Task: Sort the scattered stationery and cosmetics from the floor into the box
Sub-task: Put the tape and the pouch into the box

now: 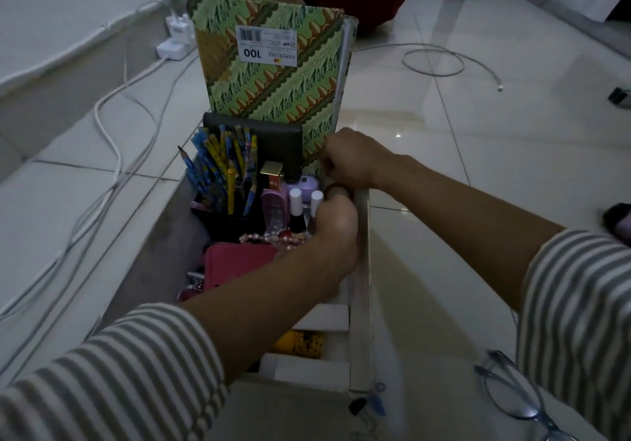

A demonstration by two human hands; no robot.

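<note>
A long pale box (pixel 362 280) lies on the tiled floor. At its far end stands a green patterned notebook (pixel 273 78), with a black pouch (pixel 259 133) in front of it. Further in are a holder of pencils (pixel 222 177), two white-capped nail polish bottles (pixel 296 203), a bead bracelet (pixel 266 239), a pink pouch (pixel 239 264) and a yellow item (pixel 300 343). My left hand (pixel 336 232) is curled inside the box against the second bottle; what it holds is hidden. My right hand (pixel 351 160) is curled at the box's right wall over a small brown round thing (pixel 336 189).
White cables run along the floor on the left to chargers in a power strip (pixel 174 42). A looped cable (pixel 433 61) lies at the back right. Glasses (pixel 519 396) and a black binder clip (pixel 358 406) lie near the box's front right corner. Furniture legs stand behind.
</note>
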